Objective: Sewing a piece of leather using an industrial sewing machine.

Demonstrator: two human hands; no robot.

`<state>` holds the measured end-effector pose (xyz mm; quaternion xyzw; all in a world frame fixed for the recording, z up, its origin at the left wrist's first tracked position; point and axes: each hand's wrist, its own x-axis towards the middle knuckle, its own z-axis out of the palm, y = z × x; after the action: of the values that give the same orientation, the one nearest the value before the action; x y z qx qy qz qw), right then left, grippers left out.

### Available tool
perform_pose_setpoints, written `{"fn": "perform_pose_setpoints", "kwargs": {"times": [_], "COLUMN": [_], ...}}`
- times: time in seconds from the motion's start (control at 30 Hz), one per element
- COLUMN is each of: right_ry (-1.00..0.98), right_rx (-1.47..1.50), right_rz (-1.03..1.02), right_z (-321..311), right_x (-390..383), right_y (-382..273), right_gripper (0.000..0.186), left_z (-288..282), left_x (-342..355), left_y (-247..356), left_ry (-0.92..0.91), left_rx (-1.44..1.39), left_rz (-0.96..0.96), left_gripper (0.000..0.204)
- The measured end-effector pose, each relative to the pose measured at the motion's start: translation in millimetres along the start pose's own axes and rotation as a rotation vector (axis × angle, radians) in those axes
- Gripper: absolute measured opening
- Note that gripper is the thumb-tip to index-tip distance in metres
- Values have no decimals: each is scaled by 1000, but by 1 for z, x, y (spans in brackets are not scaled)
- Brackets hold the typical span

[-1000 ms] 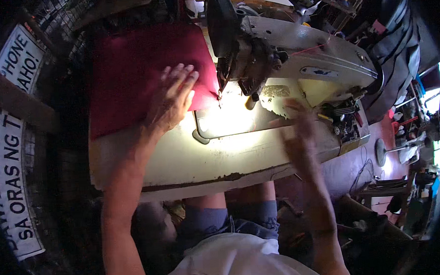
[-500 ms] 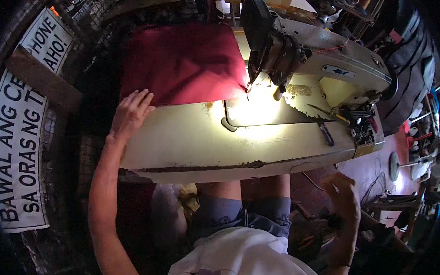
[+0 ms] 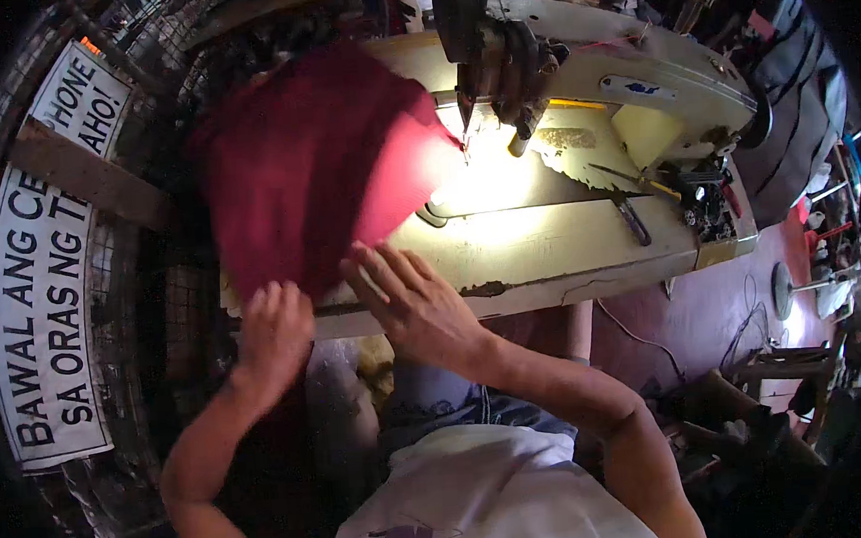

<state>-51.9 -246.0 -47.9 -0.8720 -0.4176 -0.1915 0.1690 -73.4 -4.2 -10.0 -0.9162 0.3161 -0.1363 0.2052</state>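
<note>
A dark red piece of fabric [image 3: 299, 169] lies turned at a slant on the pale sewing machine table, its right corner under the lit needle area of the sewing machine [image 3: 625, 74]. My left hand [image 3: 277, 340] is closed on the fabric's near corner at the table's front edge, with its fingers curled over the cloth. Beside it, my right hand [image 3: 418, 309] reaches across from the right. Its fingers are stretched out and apart, and their tips touch the cloth's near right edge. The right thumb is hidden.
On the machine bed to the right lie a dark-handled tool [image 3: 632, 221] and a yellow-handled screwdriver [image 3: 655, 187]. A compartment of small metal parts [image 3: 707, 201] is at the table's right end. Lettered signs [image 3: 48, 318] hang on the left beside wire mesh.
The red fabric has swung round, its near edge now slanting toward me. My left hand has drawn nearer with its corner, and my right hand has come up from beside my lap to the cloth.
</note>
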Motion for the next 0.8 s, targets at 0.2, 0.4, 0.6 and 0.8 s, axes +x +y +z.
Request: {"fn": "perform_pose_setpoints", "kwargs": {"times": [0.2, 0.4, 0.6, 0.8], "right_ry": [23, 95, 208, 269], "right_rx": [-60, 22, 202, 255], "right_rz": [-26, -82, -94, 10], "right_z": [-10, -28, -26, -35], "right_x": [-47, -87, -92, -95], "right_y": [-6, 26, 40, 45], "right_gripper": [51, 49, 41, 41], "left_z": [-57, -60, 24, 49], "left_x": [9, 70, 182, 183], "left_y": [64, 64, 41, 53], "left_ry": [-194, -183, 355, 332], "left_rx": [-670, -1164, -753, -789], "left_rz": [147, 579, 86, 25], "left_gripper": [9, 11, 24, 38]}}
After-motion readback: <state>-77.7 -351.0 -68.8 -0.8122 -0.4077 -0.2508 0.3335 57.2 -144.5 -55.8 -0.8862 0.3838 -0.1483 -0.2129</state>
